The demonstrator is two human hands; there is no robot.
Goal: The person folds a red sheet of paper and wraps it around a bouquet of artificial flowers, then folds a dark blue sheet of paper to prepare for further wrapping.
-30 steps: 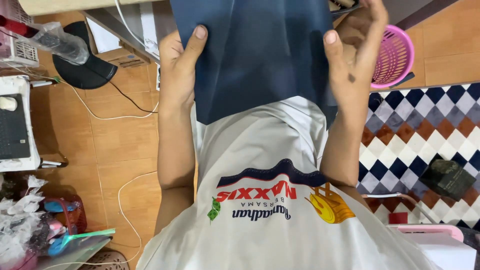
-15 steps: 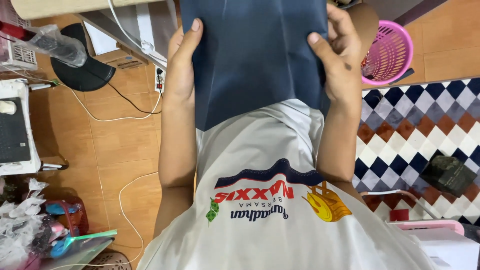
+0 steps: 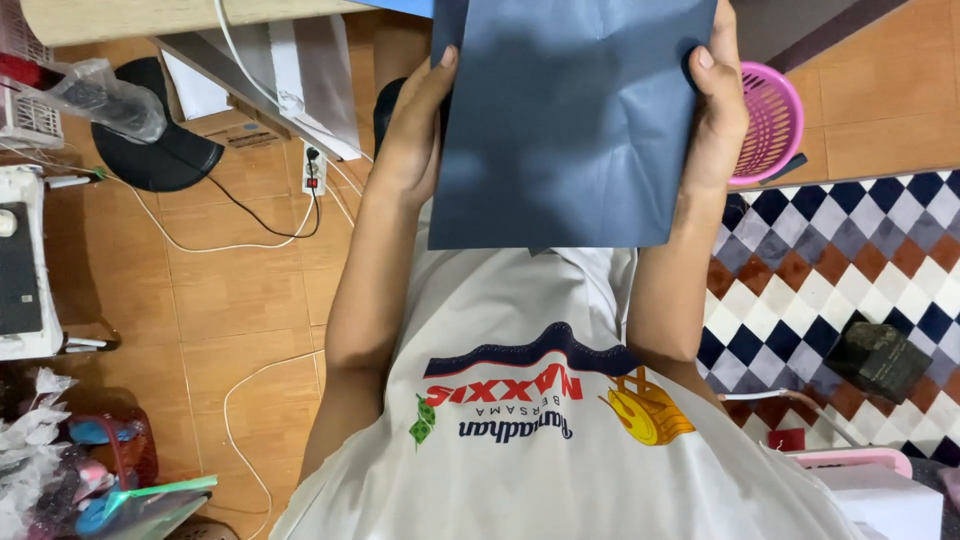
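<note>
I hold a flat dark blue sheet of paper or card (image 3: pixel 570 120) in front of my chest, one hand on each side edge. My left hand (image 3: pixel 412 130) grips its left edge with the thumb lying on the front. My right hand (image 3: pixel 718 110) grips the right edge, thumb also on the front. The sheet's bottom edge hangs just above my white printed shirt (image 3: pixel 540 400). Its top runs out of view. Creases show across its surface.
Below lies an orange tiled floor (image 3: pixel 240 290) with white cables and a power strip (image 3: pixel 314 170). A pink basket (image 3: pixel 770 120) stands at the right, beside a checkered mat (image 3: pixel 840 250) with a dark block (image 3: pixel 878 360). A white machine (image 3: pixel 25 260) sits left.
Both hands and the blue sheet have shifted upward and slightly closer together; the sheet now covers less of my shirt.
</note>
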